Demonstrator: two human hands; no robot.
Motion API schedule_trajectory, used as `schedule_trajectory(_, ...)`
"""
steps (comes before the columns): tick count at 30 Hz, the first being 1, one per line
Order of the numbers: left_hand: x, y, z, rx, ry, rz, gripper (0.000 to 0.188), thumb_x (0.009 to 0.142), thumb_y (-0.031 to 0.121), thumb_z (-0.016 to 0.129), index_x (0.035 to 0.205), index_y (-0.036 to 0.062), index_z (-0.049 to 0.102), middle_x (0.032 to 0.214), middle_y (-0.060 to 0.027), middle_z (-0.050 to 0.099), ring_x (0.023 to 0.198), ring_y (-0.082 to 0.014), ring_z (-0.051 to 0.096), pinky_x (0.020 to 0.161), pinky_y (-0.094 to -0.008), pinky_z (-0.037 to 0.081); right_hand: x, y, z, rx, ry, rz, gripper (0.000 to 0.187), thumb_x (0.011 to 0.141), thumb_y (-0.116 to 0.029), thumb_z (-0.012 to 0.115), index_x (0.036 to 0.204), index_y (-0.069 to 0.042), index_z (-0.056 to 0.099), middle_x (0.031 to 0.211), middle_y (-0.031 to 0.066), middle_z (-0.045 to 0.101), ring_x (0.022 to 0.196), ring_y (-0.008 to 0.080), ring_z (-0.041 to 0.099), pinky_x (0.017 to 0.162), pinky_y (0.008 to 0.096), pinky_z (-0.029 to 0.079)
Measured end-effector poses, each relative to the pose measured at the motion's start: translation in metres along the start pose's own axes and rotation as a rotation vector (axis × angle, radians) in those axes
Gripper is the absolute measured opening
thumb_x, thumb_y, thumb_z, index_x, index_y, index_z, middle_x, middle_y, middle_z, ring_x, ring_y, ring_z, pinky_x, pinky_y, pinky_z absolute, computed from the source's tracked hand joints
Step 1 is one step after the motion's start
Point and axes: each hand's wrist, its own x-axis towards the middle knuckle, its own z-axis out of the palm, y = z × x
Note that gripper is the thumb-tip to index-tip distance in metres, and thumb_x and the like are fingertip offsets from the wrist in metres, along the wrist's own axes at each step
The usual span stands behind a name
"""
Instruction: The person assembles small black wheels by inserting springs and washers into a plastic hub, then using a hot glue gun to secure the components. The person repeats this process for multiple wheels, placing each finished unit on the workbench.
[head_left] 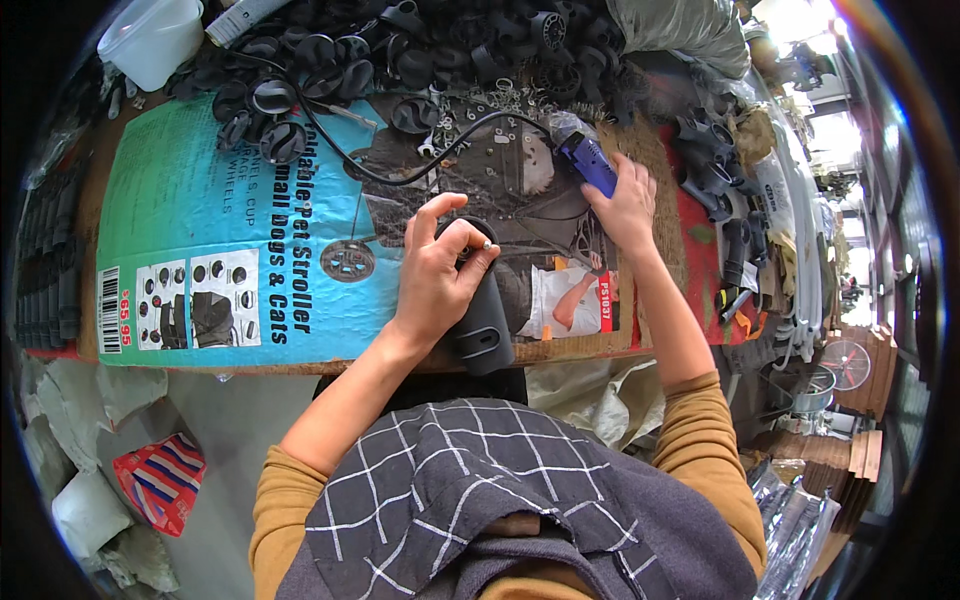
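Near the front edge of the table, my left hand (432, 275) pinches a small shiny metal fastener (488, 244) between thumb and index finger. Right beside these fingers is a dark grey hollow plastic part (487, 325), a rounded tube with a slot near its lower end; it stands partly over the table edge. Part of its opening is hidden by my left hand. To the right, my right hand (628, 208) is closed around the near end of a blue corded electric screwdriver (588, 163). The black cord (400, 182) arcs leftward from the tool's far end.
Flattened blue printed packaging (190, 200) covers the tabletop. Loose small metal pieces (490, 110) lie behind my hands. Black plastic parts (420, 65) are heaped along the back, with more parts (705, 165) at right. A white tub (152, 42) stands back left.
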Motion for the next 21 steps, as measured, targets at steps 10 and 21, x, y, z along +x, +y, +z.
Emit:
schedule_trajectory(10, 0.000, -0.001, 0.001, -0.013, 0.006, -0.010, 0.014, 0.077, 0.013, 0.077, 0.084, 0.0079, 0.066, 0.124, -0.0132, 0.052, 0.114, -0.0349, 0.050, 0.096, -0.0436, 0.041, -0.001, -0.011, -0.045, 1.252, 0.029, 0.327, 0.059, 0.077, -0.004, 0.071, 0.120, -0.009, 0.031, 0.096, 0.0109, 0.058, 0.087, 0.0152, 0.060, 0.077, 0.0316, 0.051)
schedule_trajectory(21, 0.001, 0.001, 0.000, 0.016, -0.003, 0.013, 0.014, 0.077, 0.007, 0.077, 0.085, 0.0063, 0.065, 0.125, -0.0137, 0.051, 0.117, -0.0299, 0.049, 0.095, -0.0380, 0.041, -0.009, -0.100, -0.101, 2.079, 0.112, 0.107, 0.055, 0.087, -0.050, 0.063, 0.118, -0.012, 0.041, 0.082, 0.0121, 0.060, 0.070, 0.0268, 0.060, 0.069, 0.0431, 0.050)
